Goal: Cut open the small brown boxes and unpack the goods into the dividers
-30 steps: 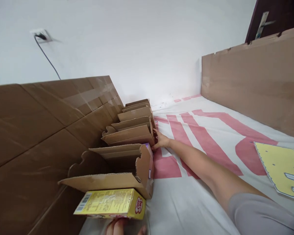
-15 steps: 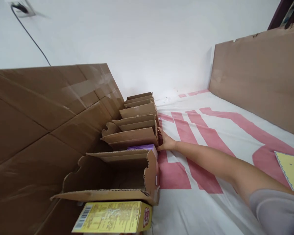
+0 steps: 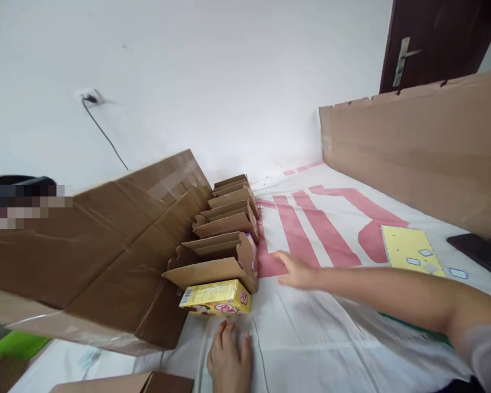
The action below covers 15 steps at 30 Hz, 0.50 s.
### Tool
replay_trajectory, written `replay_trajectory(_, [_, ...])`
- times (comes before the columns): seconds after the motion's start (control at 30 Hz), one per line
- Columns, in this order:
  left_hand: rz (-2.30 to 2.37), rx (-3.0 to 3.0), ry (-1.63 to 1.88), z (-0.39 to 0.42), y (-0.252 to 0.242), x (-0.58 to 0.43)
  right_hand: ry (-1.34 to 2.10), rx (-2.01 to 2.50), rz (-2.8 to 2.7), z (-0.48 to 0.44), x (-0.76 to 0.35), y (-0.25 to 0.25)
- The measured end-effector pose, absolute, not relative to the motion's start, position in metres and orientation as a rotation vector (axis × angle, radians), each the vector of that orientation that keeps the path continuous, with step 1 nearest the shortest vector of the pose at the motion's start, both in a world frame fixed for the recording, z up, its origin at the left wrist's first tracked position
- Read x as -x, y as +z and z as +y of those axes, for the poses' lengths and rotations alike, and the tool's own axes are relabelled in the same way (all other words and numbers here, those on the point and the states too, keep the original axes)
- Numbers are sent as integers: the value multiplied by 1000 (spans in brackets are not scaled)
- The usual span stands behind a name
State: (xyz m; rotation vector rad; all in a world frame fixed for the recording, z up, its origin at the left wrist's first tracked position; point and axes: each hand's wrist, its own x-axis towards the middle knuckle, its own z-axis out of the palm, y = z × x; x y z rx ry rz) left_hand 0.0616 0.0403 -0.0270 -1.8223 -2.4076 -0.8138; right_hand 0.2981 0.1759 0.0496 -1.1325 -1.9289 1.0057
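Observation:
My left hand (image 3: 230, 357) rests low in the view on the white cloth, just in front of a yellow printed box (image 3: 210, 295). Its fingers are spread and hold nothing. To the right of the box row, over the red and white cloth, hovers my right hand (image 3: 293, 270). Its fingers are apart, bent a little, with nothing seen between them. Nearest to it is an open-topped brown cardboard box (image 3: 213, 270), which stands behind the yellow box. Behind that, more open cardboard boxes (image 3: 229, 224) line up toward the wall. A purple item shows slightly between boxes.
A large taped carton (image 3: 106, 240) runs along the left of the row. At right stand a cardboard panel (image 3: 413, 142), a yellow sheet (image 3: 409, 245) and a dark flat object (image 3: 480, 254). Another carton (image 3: 167, 382) sits at the bottom. Part of a person shows at far left.
My right hand has come away from the ends of the boxes, toward me and to the right. The view has pulled back, and my left hand now shows in front of the yellow box.

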Motion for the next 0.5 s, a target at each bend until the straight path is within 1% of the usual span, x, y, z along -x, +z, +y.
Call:
replay_trajectory(0.07, [-2381,1872,-934,41,-21,-63,1200,1014,-2062,112,-317,49])
replay_trajectory(0.13, [-2287,1959,-1070,37,-13,-67,1266,834,-2185,57,-337,44])
replay_trajectory(0.23, [-2109,2118,-1170,16,1,-82,1082,738,-2286,7,-363,31])
replay_trajectory(0.3, [-1892,2274,-1192,-8,13,-89,972,836,-2241,-6,-373,19])
replay_trajectory(0.37, [-1634,2306,-1251,-34,31,-87,910,938,-2170,-9,-378,8])
replay_trajectory(0.43, [-1534,2082,-1337,-54,56,-67,862,964,-2160,-9,-379,-1])
replay_trajectory(0.5, [-1545,1781,-1368,-64,86,-31,816,953,-2209,-10,-378,-7])
